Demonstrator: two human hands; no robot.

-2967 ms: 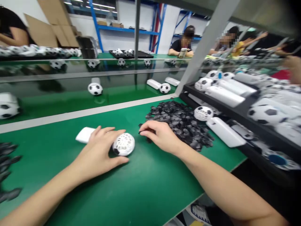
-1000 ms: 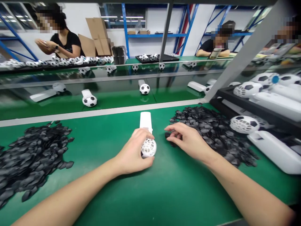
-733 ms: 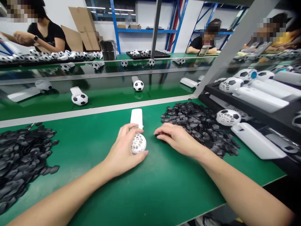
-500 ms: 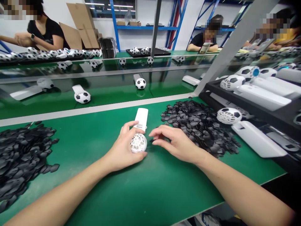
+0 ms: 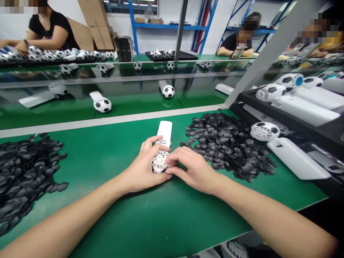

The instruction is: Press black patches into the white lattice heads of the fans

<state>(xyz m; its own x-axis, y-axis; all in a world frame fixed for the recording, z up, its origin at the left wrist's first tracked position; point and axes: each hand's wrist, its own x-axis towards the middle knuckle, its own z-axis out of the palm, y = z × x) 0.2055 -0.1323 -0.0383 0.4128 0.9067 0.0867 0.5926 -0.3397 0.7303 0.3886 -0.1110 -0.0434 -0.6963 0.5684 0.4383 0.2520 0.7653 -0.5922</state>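
A white football-shaped fan head point(image 5: 160, 161) with an open lattice lies on the green table, its flat white handle point(image 5: 165, 129) pointing away from me. My left hand point(image 5: 146, 165) is closed around the head's left side, thumb at the near edge and fingers over the far edge. A dark patch shows on the head's lower left. My right hand point(image 5: 188, 166) pinches at the right side of the head, fingertips against the lattice. The black plastic piece it held a moment ago is hidden behind the fingers.
Piles of small black pieces lie right point(image 5: 228, 143) and left point(image 5: 24, 175). A black tray point(image 5: 303, 118) of similar fans stands at right beside a metal post point(image 5: 268, 53). Beyond a pale rail, a conveyor point(image 5: 129, 102) carries several fans. Other people sit across it.
My right hand has moved left, from just beside the fan head to touching it. The fans on the conveyor have shifted a little right in view. My left hand keeps its hold.
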